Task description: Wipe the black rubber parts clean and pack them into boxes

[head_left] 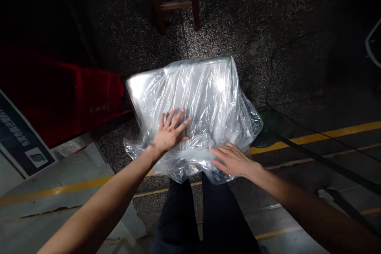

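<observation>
A flat silver panel inside a crinkled clear plastic bag, right in the middle of the view, with the loose plastic bunched toward the person. The left hand is pressed on top, its fingers spread wide, and the right hand lies on the gathered plastic, its fingers closer together. Neither one is gripping, just flat on the bag. The bag's near edge overlaps the dark trousers, though what's supporting it is hard to tell. Beyond that, speckled terrazzo floor — red cloth to the left, a black cable to the right, wooden stool legs up top.
</observation>
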Demonstrator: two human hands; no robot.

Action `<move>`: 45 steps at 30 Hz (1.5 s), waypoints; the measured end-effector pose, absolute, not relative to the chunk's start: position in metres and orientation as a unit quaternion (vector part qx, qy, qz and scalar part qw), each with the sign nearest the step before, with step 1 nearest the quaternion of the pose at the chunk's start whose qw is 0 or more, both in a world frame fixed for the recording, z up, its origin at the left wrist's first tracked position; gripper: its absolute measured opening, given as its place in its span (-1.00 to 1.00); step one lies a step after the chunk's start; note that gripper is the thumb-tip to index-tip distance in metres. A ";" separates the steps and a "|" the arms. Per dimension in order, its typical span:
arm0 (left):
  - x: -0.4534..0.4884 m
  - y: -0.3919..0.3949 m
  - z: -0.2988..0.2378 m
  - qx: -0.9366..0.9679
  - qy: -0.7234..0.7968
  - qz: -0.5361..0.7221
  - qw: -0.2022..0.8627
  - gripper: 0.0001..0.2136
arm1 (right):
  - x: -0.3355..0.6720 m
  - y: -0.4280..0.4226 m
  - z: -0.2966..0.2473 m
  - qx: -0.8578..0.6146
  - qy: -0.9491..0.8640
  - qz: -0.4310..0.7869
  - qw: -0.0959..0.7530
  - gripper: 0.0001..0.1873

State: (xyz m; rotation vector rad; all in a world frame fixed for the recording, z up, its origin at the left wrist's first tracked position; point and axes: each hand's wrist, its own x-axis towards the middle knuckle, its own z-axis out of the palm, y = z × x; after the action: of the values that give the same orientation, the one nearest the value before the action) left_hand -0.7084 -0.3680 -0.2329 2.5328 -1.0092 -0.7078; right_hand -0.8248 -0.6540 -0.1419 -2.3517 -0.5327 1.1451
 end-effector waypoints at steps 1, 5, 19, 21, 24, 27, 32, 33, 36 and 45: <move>-0.707 -0.372 -0.242 0.868 -0.389 -0.270 0.149 -0.27 | -0.832 -0.647 -0.139 -0.842 -0.196 0.441 0.242 -0.64; -0.663 -0.342 -0.256 0.885 -0.366 -0.258 0.127 -0.46 | -0.887 -0.650 -0.131 -0.823 -0.192 0.464 0.266 -0.61; -0.468 -0.320 -0.205 0.914 -0.306 -0.243 0.107 -0.19 | -1.000 -0.575 -0.211 -0.866 -0.040 0.421 0.267 -0.42; -0.514 -0.335 -0.167 0.914 -0.305 -0.190 0.187 -0.31 | -0.990 -0.566 -0.195 -0.853 -0.039 0.421 0.307 -0.37; -0.601 -0.351 -0.129 0.967 -0.170 -0.044 0.187 -0.52 | -0.962 -0.570 -0.165 -0.849 -0.017 0.386 0.362 -0.56; -0.676 -0.347 -0.140 0.985 -0.058 -0.132 0.100 -0.35 | -0.930 -0.596 -0.150 -0.874 0.080 0.315 0.361 -0.58; -0.744 -0.293 -0.171 0.971 -0.010 -0.199 0.132 -0.53 | -0.871 -0.664 -0.175 -0.911 0.342 0.114 0.201 -0.29; -0.751 -0.280 -0.168 0.974 -0.004 -0.172 0.145 -0.54 | -0.859 -0.678 -0.184 -0.894 0.374 0.128 0.208 -0.01; -0.757 -0.252 -0.148 0.976 0.092 -0.113 0.161 -0.39 | -0.825 -0.715 -0.205 -0.824 0.463 0.184 0.270 0.42; -0.675 -0.272 -0.170 0.884 0.250 -0.206 0.337 -0.67 | -0.678 -0.755 -0.182 -0.671 0.520 0.168 0.500 -0.03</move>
State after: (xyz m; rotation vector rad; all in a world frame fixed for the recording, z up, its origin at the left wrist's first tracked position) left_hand -0.6750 -0.2720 -0.1697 2.3035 0.6524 -0.5371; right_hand -0.6781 -0.7555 -0.1820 -1.6237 1.2585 0.4060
